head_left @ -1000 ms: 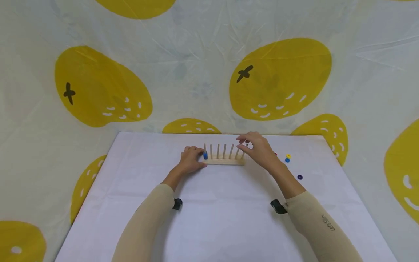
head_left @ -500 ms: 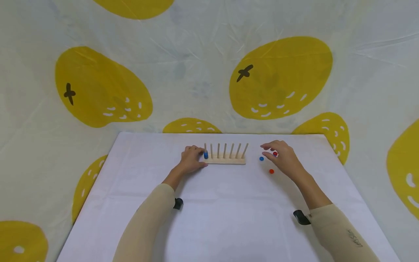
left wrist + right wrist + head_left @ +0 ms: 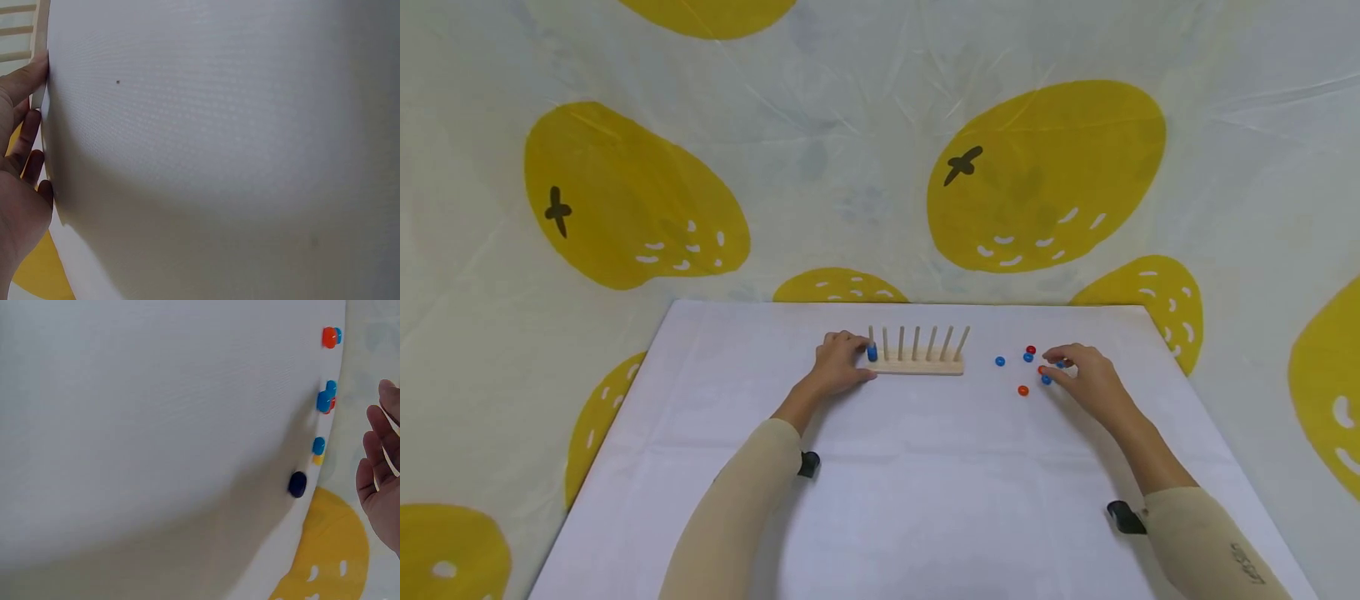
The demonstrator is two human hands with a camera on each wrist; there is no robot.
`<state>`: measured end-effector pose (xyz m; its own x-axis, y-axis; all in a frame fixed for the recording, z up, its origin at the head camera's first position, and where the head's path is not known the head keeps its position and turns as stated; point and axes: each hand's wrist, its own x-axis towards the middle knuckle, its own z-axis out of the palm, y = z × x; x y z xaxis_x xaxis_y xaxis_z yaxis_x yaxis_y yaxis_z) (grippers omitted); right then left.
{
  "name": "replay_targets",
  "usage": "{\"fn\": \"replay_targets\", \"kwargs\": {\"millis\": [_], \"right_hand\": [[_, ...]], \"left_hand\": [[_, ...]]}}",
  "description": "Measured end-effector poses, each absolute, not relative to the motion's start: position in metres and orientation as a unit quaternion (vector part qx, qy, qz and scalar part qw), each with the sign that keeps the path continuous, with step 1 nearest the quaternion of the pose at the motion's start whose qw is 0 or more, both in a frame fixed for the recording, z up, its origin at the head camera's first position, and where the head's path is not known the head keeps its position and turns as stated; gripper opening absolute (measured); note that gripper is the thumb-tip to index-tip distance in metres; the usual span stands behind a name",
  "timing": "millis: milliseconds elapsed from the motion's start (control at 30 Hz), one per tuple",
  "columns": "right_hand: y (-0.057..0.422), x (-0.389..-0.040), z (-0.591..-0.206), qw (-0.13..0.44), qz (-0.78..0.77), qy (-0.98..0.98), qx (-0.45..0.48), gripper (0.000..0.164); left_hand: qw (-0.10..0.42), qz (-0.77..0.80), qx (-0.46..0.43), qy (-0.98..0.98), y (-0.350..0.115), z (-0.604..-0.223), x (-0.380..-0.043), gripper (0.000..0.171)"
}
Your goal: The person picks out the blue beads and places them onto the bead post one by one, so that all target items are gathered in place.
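Note:
A pale wooden peg rack (image 3: 917,367) with a row of upright pegs stands towards the back of the table. Blue beads (image 3: 872,352) are on its leftmost peg. My left hand (image 3: 837,364) grips the rack's left end, thumb at the front edge; the left wrist view shows the thumb (image 3: 28,78) against the base. Off to the right, my right hand (image 3: 1090,383) hovers over loose beads, thumb and fingers apart, with nothing seen between them. Near its fingertips lie a blue bead (image 3: 1047,380) and an orange one, partly covered.
Other loose beads lie right of the rack: blue (image 3: 1000,362), orange (image 3: 1023,391) and red (image 3: 1031,350). A dark purple bead (image 3: 298,484) and a yellow bead (image 3: 319,460) show in the right wrist view. A patterned cloth (image 3: 850,167) hangs behind the table.
My right hand has moved from above the rack's right end rightward and down to the loose beads, uncovering the right pegs. My left hand has stayed at the rack's left end.

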<state>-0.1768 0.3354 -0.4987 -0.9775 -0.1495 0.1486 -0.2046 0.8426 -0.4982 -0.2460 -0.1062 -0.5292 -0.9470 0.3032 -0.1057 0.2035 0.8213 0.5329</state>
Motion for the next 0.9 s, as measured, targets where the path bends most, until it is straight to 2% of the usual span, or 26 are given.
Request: {"fn": "replay_targets", "kwargs": {"millis": [333,900], "right_hand": [[0.344,-0.177,-0.518,-0.017,0.261,-0.965,0.032,0.032],[0.336,-0.175,-0.522,-0.039,0.225,-0.974,-0.001,0.033]], "left_hand": [[0.088,0.267,0.134,0.950,-0.107,-0.528,-0.245,0.060],[0.091,0.276,0.132,0.948,-0.107,-0.530,-0.246,0.060]]}}
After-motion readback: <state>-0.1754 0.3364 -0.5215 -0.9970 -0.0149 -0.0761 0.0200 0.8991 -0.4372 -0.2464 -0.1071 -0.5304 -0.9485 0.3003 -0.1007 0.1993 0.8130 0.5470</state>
